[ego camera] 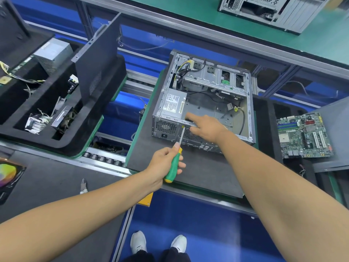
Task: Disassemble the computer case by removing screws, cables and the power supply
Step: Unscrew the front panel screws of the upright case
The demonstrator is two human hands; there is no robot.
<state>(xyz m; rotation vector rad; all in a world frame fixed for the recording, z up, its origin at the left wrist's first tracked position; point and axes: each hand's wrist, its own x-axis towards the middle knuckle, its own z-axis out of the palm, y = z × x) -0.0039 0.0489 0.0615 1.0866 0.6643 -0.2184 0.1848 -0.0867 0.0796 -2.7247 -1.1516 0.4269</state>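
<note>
While open computer case [205, 103] lies on tabletop [198, 173]: left hand [166, 163] grips screwdriver [174, 159]; right hand [205, 127], fingers extended, rests on rear rim.
Surroundings: motherboard [304, 135] right; pliers [83, 186], upright side panel [98, 57] left.

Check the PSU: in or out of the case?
In. The power supply sits in the computer case's near-left corner, screwdriver tip at the rear panel.

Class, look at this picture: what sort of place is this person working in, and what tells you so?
Probably a computer dismantling line in a workshop or factory. An open computer case sits on a roller conveyor, a removed circuit board lies beside it, and foam trays hold sorted parts.
</note>
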